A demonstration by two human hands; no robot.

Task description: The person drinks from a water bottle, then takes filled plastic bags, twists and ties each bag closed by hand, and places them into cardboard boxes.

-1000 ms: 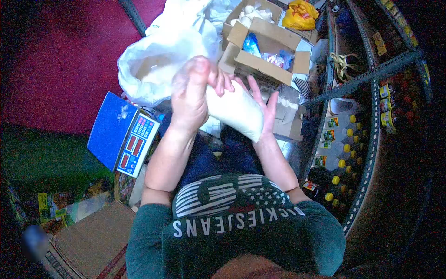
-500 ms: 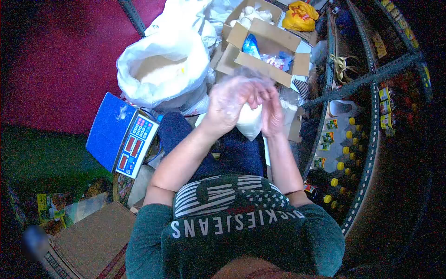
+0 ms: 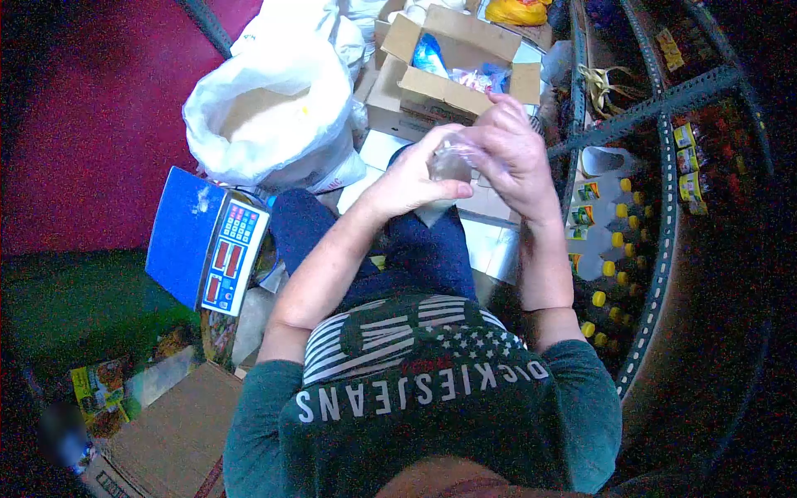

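Note:
My left hand (image 3: 418,178) is wrapped around the upper part of a clear plastic bag (image 3: 451,169), its thumb across the near side. A pale corner of the filled bag points down below the thumb, over my thigh. My right hand (image 3: 516,158) is closed at the bag's mouth, with the thin plastic stretched between both hands. Its fingers are curled, and the exact pinch is partly hidden. White contents showed in the bag earlier; my left hand now covers most of them.
A large white sack (image 3: 270,116) of pale grains stands front left. Beside it sits a blue digital scale (image 3: 189,236). An open cardboard box (image 3: 444,95) with packets lies ahead. On the right, a metal shelf frame (image 3: 647,116) borders yellow-capped bottles (image 3: 608,268).
My right hand has moved right and turned, drawing the bag's top sideways. My left hand has shifted its grip around the bag's neck. The view has shifted slightly.

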